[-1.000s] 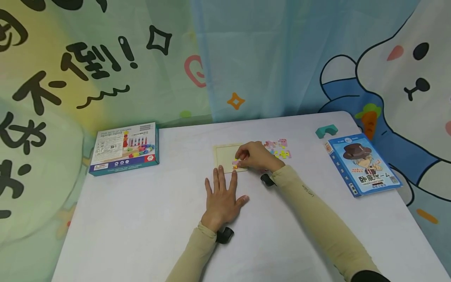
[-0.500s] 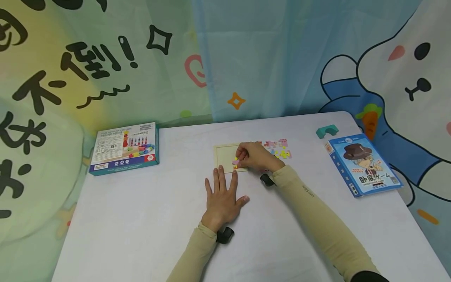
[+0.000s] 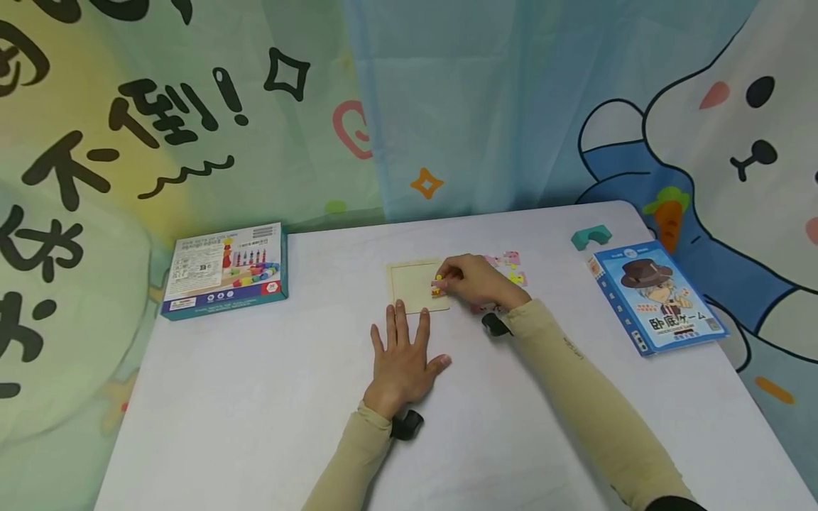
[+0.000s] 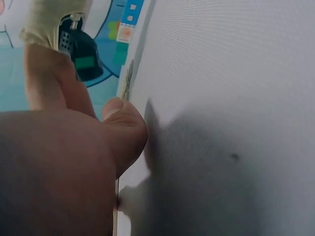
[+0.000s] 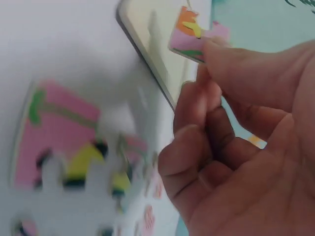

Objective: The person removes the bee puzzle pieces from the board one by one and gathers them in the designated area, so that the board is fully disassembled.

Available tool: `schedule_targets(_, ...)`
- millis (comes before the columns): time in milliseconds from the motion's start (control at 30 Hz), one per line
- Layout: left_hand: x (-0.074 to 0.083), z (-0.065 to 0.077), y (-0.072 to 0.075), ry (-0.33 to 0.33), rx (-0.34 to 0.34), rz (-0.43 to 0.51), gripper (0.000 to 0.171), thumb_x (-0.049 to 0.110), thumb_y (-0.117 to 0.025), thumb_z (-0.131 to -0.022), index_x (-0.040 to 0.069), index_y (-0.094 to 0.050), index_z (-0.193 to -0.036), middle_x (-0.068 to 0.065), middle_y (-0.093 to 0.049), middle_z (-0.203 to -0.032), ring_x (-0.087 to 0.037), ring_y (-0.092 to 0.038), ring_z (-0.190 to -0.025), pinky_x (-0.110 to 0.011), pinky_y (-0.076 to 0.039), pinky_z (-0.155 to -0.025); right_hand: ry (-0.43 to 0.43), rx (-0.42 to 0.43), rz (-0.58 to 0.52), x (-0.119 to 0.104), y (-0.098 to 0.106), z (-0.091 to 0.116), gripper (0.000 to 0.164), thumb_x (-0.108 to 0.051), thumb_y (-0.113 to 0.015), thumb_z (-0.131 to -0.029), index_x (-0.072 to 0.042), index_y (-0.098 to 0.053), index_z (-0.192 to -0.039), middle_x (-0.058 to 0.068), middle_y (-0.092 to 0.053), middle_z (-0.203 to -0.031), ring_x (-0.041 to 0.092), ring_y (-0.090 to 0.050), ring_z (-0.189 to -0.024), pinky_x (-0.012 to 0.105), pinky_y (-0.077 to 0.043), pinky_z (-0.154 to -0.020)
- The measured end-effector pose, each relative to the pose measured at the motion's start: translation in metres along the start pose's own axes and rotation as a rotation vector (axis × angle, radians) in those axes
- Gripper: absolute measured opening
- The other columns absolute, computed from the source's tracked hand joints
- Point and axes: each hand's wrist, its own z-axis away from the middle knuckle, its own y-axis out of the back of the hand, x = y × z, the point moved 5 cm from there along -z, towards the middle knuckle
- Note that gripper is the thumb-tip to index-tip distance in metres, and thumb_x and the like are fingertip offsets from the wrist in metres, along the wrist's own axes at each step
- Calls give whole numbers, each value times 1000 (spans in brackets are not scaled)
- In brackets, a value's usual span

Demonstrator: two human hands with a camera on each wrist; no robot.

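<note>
My right hand [image 3: 474, 279] pinches a small puzzle piece [image 5: 193, 35] between thumb and fingers; it is pink with orange, yellow and green print. In the head view this hand is over the right part of a pale, shallow puzzle tray [image 3: 409, 281]. My left hand [image 3: 401, 362] lies spread on the table, its fingertips at the tray's near edge; its thumb [image 4: 125, 130] shows large in the left wrist view. More puzzle pieces [image 3: 516, 277] lie to the right of the tray, partly hidden by my right hand. One pink piece [image 5: 59, 132] looms close in the right wrist view.
A boxed toy set [image 3: 224, 270] lies at the back left of the white table [image 3: 255, 411]. At the right edge are a blue game box [image 3: 658, 297] and a teal arch-shaped block [image 3: 591, 236]. A printed curtain [image 3: 447, 106] hangs behind the table.
My right hand has shifted slightly to the right with the pinched puzzle piece, which now shows turned more on edge. The left hand stays in place.
</note>
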Motion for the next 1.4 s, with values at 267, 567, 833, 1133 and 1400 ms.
schedule_targets(267,3,3,2,10,-8,-23,89,63,-55,-103,16,-20,-171,-27,6,-177,-44,6,-165,-72,-4,-128,-87,72,-61,28,32,30,22,-22,-62,-109,-3,-69,-116,14,-73,-105,28,-70,-98,41,-52,-87)
schedule_targets(567,3,5,3,24,-18,-14,90,61,-57,-103,17,-20,-171,-26,7,-177,-44,7,-165,-71,-2,-128,-296,157,-82,77,66,77,34,-21,-66,-106,-4,-63,-136,21,-65,-120,35,-60,-110,38,-50,-82)
schedule_targets(833,0,2,-1,18,-9,1,91,61,-57,-102,16,-18,-172,-26,9,-177,-44,10,-165,-71,0,-128,-338,177,-91,104,69,102,32,-21,-70,-104,-3,-66,-129,22,-67,-117,36,-62,-108,38,-49,-86)
schedule_targets(1133,2,1,2,17,-8,10,93,62,-58,-102,16,-18,-172,-27,10,-176,-45,10,-164,-72,1,-127,-331,187,-72,115,63,109,25,-18,-72,-102,-5,-71,-122,15,-69,-106,27,-62,-91,32,-48,-78)
schedule_targets(1400,5,2,3,13,-14,0,93,60,-59,-102,15,-18,-172,-28,8,-176,-46,9,-164,-72,-1,-128,-328,166,-33,116,58,112,25,-20,-75,-100,-6,-74,-121,13,-72,-106,26,-61,-90,34,-48,-80)
